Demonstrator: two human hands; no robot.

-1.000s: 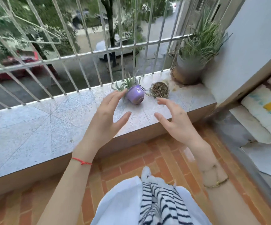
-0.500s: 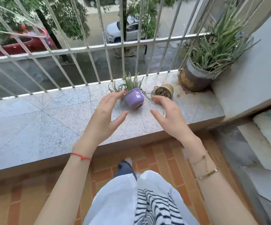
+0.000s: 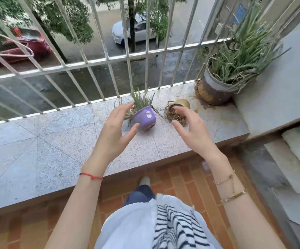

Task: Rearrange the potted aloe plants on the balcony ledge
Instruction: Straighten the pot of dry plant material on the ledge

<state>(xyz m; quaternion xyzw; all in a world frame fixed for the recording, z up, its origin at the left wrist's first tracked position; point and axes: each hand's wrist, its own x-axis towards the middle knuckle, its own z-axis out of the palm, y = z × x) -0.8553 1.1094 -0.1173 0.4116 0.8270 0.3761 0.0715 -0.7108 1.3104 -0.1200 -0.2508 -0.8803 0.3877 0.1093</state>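
A small purple pot (image 3: pixel 145 119) with a green aloe stands tilted on the granite ledge (image 3: pixel 55 146) near the railing. Just to its right a tan pot (image 3: pixel 178 109) lies on its side with a ball of dry roots showing. A big grey pot (image 3: pixel 215 87) with a large aloe sits in the ledge's far right corner. My left hand (image 3: pixel 116 130) hovers open just left of the purple pot, fingers spread, not touching it. My right hand (image 3: pixel 193 128) is open in front of the tipped tan pot and partly hides it.
White railing bars (image 3: pixel 109 60) run along the ledge's outer edge, with a street and cars far below. A grey wall (image 3: pixel 280 90) closes off the right end. Brick floor (image 3: pixel 178 180) lies below the ledge's near edge.
Both hands have moved forward and closer to the two small pots, still open. The camera has tilted and moved nearer the ledge. The pots have not moved.
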